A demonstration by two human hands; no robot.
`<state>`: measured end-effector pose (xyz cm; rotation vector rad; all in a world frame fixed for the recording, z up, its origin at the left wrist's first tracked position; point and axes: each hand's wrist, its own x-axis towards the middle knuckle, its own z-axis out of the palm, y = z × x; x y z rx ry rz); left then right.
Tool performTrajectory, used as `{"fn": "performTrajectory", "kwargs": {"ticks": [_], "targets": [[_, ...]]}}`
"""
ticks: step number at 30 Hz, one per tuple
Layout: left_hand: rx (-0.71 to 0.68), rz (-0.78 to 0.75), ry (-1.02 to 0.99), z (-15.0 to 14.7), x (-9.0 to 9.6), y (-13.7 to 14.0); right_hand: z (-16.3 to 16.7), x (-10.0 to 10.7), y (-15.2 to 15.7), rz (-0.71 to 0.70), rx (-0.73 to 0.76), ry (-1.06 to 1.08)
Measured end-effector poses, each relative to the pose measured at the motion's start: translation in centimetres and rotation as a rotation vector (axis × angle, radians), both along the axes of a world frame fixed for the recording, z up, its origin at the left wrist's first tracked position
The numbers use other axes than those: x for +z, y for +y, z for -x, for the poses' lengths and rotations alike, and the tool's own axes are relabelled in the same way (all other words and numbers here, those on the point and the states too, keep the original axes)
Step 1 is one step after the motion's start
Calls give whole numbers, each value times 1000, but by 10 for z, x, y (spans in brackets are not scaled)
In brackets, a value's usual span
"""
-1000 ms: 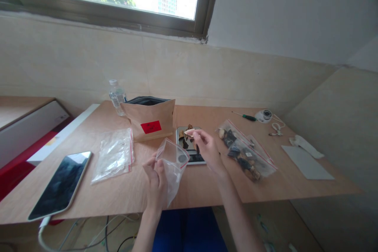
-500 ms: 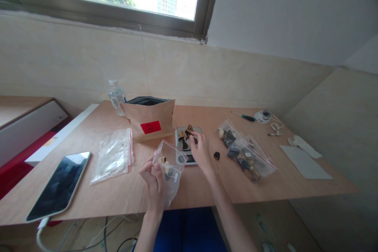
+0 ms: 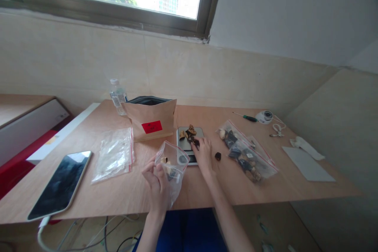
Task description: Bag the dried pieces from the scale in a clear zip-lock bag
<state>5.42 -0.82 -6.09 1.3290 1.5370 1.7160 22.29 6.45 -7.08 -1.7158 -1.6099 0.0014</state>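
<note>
My left hand (image 3: 156, 181) is closed on the side of a clear zip bag (image 3: 176, 187), whose red-edged mouth gapes open; some dried pieces and a small white packet show inside it. At the right, my right hand (image 3: 204, 157) reaches over a small digital scale (image 3: 180, 147), its fingertips pinched on a dark dried piece (image 3: 195, 142). Several brown and dark dried pieces (image 3: 190, 130), like dried mushroom or peel, lie heaped on the scale's plate. One dark piece (image 3: 217, 156) rests on the table just right of my right hand.
Behind the scale's left stands an open kraft pouch (image 3: 153, 116) with a red label, beside a plastic bottle (image 3: 118, 98). Empty zip bags (image 3: 113, 155) and a phone (image 3: 60, 185) lie left. Filled zip bags (image 3: 245, 157), a screwdriver (image 3: 249, 118), a small camera (image 3: 264, 116) and white card (image 3: 308, 163) are right.
My right hand has shifted slightly down and right on the scale, its fingers now lower on a dark piece. My left hand keeps its hold on the bag. The view has moved slightly.
</note>
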Motion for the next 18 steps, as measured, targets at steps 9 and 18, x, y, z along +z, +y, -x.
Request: {"fn": "performTrajectory", "kwargs": {"ticks": [9, 18], "targets": [[3, 31, -20, 1, -3, 1, 2, 23, -4, -70, 32, 281], [5, 61, -26, 2, -3, 2, 20, 73, -24, 12, 225, 632]]}}
